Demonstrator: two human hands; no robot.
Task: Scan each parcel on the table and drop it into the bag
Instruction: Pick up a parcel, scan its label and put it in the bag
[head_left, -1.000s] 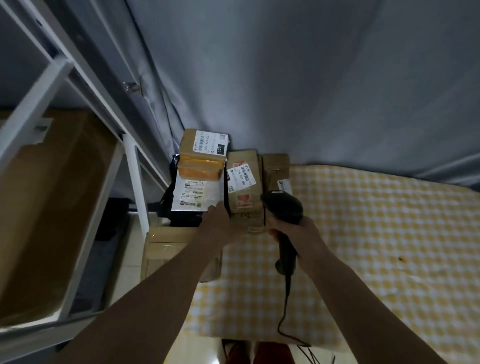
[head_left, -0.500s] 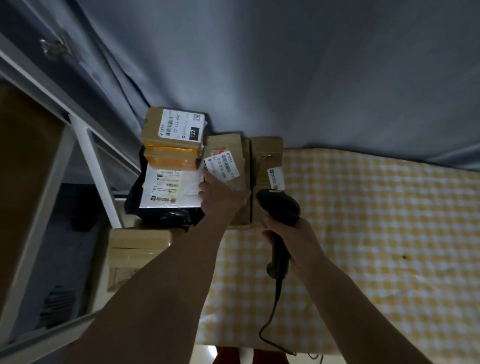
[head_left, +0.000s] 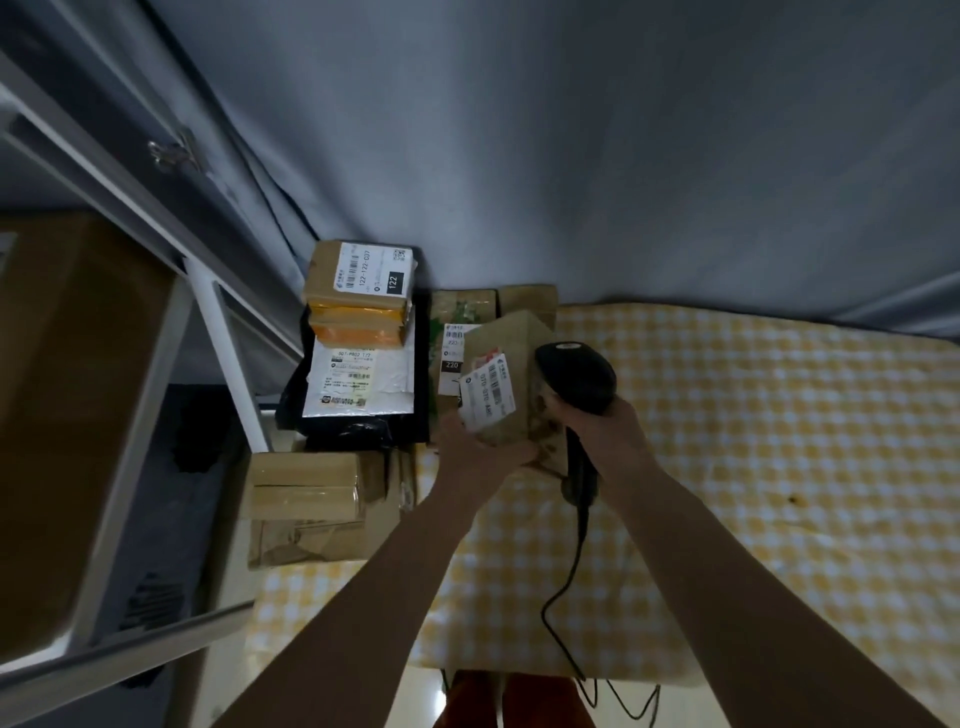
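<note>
We are observing the left hand (head_left: 480, 454) gripping a brown cardboard parcel (head_left: 511, 384) from beneath, fingers curled round its lower end, and holding it tilted above the checked tablecloth (head_left: 753, 467), its white barcode label (head_left: 488, 395) facing up. The right hand (head_left: 597, 423) is gripping a black handheld scanner (head_left: 576, 376) by the handle, the scanner head sitting just beside the right edge of the held parcel; whether the two are touching we cannot tell. The scanner's cable (head_left: 563, 597) is trailing down over the near edge of the table.

Behind the held parcel we are noting a second parcel with a label reading 220 (head_left: 451, 358) lying on the table, and a further brown box (head_left: 527, 299) against the grey curtain (head_left: 571, 156). To the left, a box labelled 122 (head_left: 363, 275) is sitting on top of orange-taped packets (head_left: 356, 327), which are resting on a white padded mailer (head_left: 358, 384) over a black package (head_left: 296, 395). Nearer to us on the left, a taped cardboard box (head_left: 304, 486) is lying at the table's corner, partly over another carton.

A white metal frame (head_left: 228, 358) is standing at far left with a large brown carton (head_left: 67, 389) beside it. No bag is identifiable to us in this view
</note>
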